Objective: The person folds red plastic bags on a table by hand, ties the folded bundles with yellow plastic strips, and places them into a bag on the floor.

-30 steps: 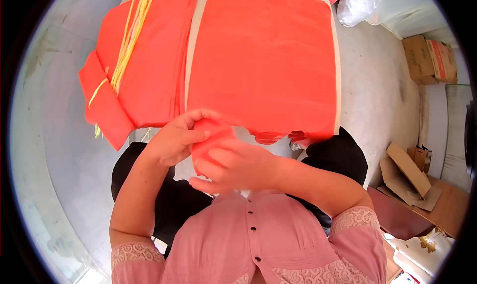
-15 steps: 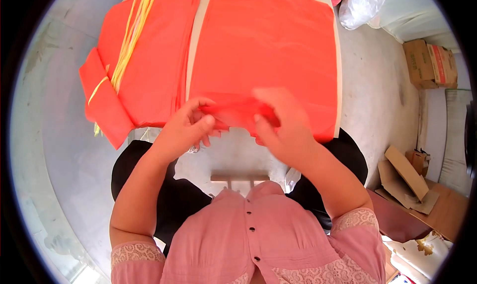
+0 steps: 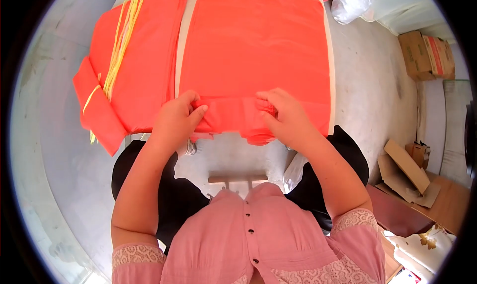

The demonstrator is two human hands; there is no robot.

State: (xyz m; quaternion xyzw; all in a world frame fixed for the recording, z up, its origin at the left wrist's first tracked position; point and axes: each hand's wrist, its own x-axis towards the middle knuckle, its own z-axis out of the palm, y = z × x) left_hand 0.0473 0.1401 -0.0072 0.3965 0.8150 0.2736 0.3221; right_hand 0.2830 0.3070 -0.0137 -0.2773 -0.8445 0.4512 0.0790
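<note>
A stack of thin red plastic sheets or bags (image 3: pixel 258 40) lies on the table before me. At its near edge a strip of red plastic (image 3: pixel 231 112) stretches between my two hands. My left hand (image 3: pixel 180 116) has thumb and fingers closed on the strip's left end. My right hand (image 3: pixel 287 116) pinches the other end, where the plastic bunches up under the fingers. Some of the red material hangs loosely over the table edge below. Whether these are bags or flat sheets I cannot tell.
On the left lies another red stack (image 3: pixel 149 50) with long yellow strings (image 3: pixel 120 45) across it. A folded red bundle (image 3: pixel 99 107) tied with yellow string sits at its corner. Cardboard boxes (image 3: pixel 426 55) stand far right, and an opened carton (image 3: pixel 405 177) lies nearer.
The red plastic, blurred and crumpled before, is now spread flatter between my hands. My left fingers have closed in on it, and the right hand's motion has slowed.
</note>
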